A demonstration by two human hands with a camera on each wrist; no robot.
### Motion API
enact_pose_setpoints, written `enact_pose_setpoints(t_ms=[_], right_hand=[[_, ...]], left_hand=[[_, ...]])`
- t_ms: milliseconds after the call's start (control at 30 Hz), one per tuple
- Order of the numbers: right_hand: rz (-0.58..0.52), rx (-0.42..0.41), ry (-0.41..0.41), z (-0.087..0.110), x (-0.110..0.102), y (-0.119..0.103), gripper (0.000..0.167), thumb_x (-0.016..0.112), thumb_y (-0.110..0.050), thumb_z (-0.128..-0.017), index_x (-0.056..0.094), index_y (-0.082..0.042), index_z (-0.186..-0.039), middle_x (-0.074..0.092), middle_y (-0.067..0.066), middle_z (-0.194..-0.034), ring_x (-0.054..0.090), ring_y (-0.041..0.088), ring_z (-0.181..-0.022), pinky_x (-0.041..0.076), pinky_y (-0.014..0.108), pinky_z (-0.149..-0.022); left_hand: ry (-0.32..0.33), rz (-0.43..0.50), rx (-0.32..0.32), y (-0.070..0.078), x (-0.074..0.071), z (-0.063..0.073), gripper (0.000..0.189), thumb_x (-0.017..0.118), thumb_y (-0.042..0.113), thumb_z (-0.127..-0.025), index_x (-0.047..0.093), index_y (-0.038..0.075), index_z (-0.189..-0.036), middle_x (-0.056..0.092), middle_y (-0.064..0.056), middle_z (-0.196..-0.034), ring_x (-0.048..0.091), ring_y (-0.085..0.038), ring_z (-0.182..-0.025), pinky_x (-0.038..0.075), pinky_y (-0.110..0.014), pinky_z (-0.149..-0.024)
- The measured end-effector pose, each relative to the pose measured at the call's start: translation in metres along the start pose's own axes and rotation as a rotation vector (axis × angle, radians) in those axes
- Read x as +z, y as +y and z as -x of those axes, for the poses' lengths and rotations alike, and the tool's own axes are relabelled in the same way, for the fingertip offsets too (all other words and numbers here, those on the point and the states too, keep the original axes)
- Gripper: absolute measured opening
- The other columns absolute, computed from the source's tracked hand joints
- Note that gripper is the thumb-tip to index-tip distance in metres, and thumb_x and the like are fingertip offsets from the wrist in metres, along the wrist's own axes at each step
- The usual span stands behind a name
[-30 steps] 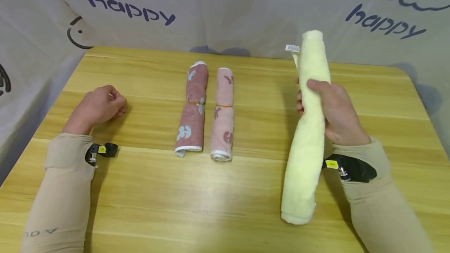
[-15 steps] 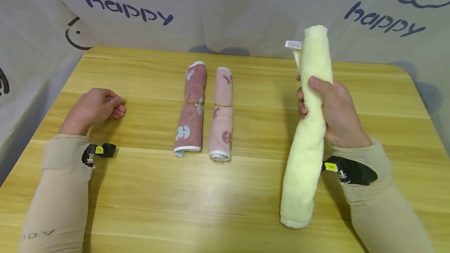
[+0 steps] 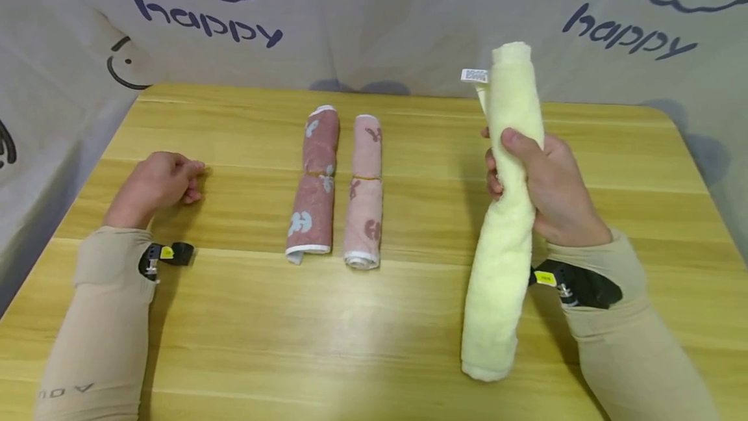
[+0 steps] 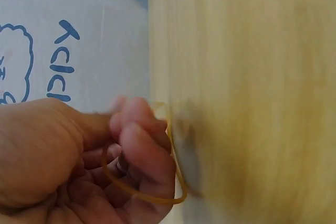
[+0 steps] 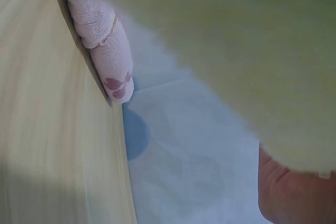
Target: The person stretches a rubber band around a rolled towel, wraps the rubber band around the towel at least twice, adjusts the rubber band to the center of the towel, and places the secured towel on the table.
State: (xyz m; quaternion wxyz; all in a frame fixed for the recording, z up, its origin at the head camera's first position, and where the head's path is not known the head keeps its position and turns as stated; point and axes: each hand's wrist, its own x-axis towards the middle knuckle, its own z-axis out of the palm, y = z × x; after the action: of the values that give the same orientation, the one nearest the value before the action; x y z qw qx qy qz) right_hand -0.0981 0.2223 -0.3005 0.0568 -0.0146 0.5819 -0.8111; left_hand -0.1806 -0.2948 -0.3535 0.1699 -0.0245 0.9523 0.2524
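Note:
My right hand [image 3: 561, 193] grips a rolled pale yellow towel [image 3: 497, 291] by its upper half, thumb across the front and fingers behind. The roll is held lengthwise above the right side of the table, narrowed at the grip, with a white label sticking out near its far end. It fills much of the right wrist view, blurred. At the left, my left hand [image 3: 154, 184] pinches a tan rubber band [image 4: 149, 199] between thumb and fingers, low over the table. The band hangs as a loose loop in the left wrist view.
Two rolled towels, one dusky pink [image 3: 315, 206] and one light pink [image 3: 365, 213], lie side by side mid-table, each with a band around its middle. Behind the wooden table [image 3: 350, 343] hangs a pale cloth [image 3: 380, 25] printed with drawings and "happy".
The yellow towel's far end has risen slightly, and its near end reaches a little lower in view. My left fingers have turned slightly. The banded rolls lie unmoved; the view has shifted a little.

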Motion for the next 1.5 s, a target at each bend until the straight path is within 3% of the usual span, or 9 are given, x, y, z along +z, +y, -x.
enact_pose_setpoints(t_ms=[167,300,433,633,833,967,1233,1500], right_hand=[[0.018,-0.003,-0.009,0.001,0.0,0.0,0.025,0.064,-0.021,-0.104,0.064,0.0,-0.117,0.067,0.003,-0.078,0.06,0.015,-0.056,0.053,0.026,-0.053],[0.031,-0.008,-0.021,0.001,0.001,0.0,0.026,0.063,-0.02,-0.104,0.062,0.002,-0.118,0.067,0.003,-0.078,0.06,0.014,-0.057,0.053,0.026,-0.053],[0.027,0.003,-0.019,0.001,0.003,-0.001,0.027,0.063,-0.021,-0.104,0.062,0.002,-0.118,0.067,0.003,-0.079,0.06,0.014,-0.057,0.053,0.026,-0.053],[-0.002,0.019,0.001,0.002,0.004,-0.003,0.034,0.06,-0.03,-0.105,0.058,0.001,-0.12,0.066,0.004,-0.08,0.059,0.015,-0.057,0.054,0.027,-0.053],[-0.002,0.001,-0.016,0.003,0.007,-0.004,0.037,0.058,-0.031,-0.106,0.055,0.003,-0.121,0.065,0.004,-0.08,0.059,0.015,-0.056,0.053,0.027,-0.052],[-0.001,0.0,-0.009,0.005,0.008,-0.005,0.036,0.059,-0.03,-0.106,0.055,0.003,-0.121,0.065,0.004,-0.08,0.059,0.015,-0.056,0.053,0.027,-0.052],[0.01,-0.01,-0.013,0.006,0.01,-0.004,0.037,0.059,-0.029,-0.106,0.053,0.004,-0.123,0.065,0.003,-0.081,0.058,0.014,-0.057,0.053,0.026,-0.053],[0.023,-0.025,-0.023,0.007,0.012,-0.003,0.038,0.058,-0.032,-0.106,0.056,0.003,-0.121,0.064,0.002,-0.08,0.058,0.014,-0.056,0.052,0.025,-0.053]], left_hand=[[-0.019,-0.073,0.032,0.002,-0.003,0.005,0.062,0.051,0.058,-0.103,0.068,-0.001,-0.098,0.063,0.0,-0.069,0.054,-0.021,-0.072,0.041,-0.039,-0.078],[-0.05,-0.096,0.026,0.004,-0.006,0.007,0.048,0.063,0.048,-0.101,0.069,0.001,-0.101,0.063,0.001,-0.071,0.053,-0.021,-0.076,0.037,-0.036,-0.075],[-0.08,-0.092,0.022,0.006,-0.008,0.007,0.041,0.058,0.042,-0.104,0.071,0.003,-0.099,0.063,0.001,-0.072,0.053,-0.021,-0.077,0.038,-0.034,-0.071],[-0.078,0.073,0.014,0.011,-0.006,0.006,0.058,0.041,0.052,-0.108,0.07,0.002,-0.104,0.062,0.006,-0.075,0.057,-0.014,-0.075,0.046,-0.029,-0.07],[-0.018,0.36,0.059,0.019,0.003,0.008,0.057,0.048,0.054,-0.106,0.067,0.0,-0.111,0.065,0.008,-0.083,0.059,-0.008,-0.074,0.058,-0.027,-0.071],[0.002,0.477,0.127,0.03,0.009,0.01,0.051,0.05,0.046,-0.107,0.065,-0.001,-0.12,0.067,0.005,-0.088,0.062,-0.009,-0.076,0.061,-0.027,-0.074],[0.015,0.554,0.197,0.052,0.019,0.014,0.044,0.051,0.035,-0.109,0.06,0.004,-0.138,0.071,0.006,-0.097,0.068,-0.013,-0.08,0.061,-0.026,-0.076],[-0.033,0.505,0.242,0.071,0.026,0.023,0.038,0.039,0.021,-0.112,0.057,0.011,-0.144,0.073,0.003,-0.115,0.073,-0.016,-0.091,0.062,-0.03,-0.082]])
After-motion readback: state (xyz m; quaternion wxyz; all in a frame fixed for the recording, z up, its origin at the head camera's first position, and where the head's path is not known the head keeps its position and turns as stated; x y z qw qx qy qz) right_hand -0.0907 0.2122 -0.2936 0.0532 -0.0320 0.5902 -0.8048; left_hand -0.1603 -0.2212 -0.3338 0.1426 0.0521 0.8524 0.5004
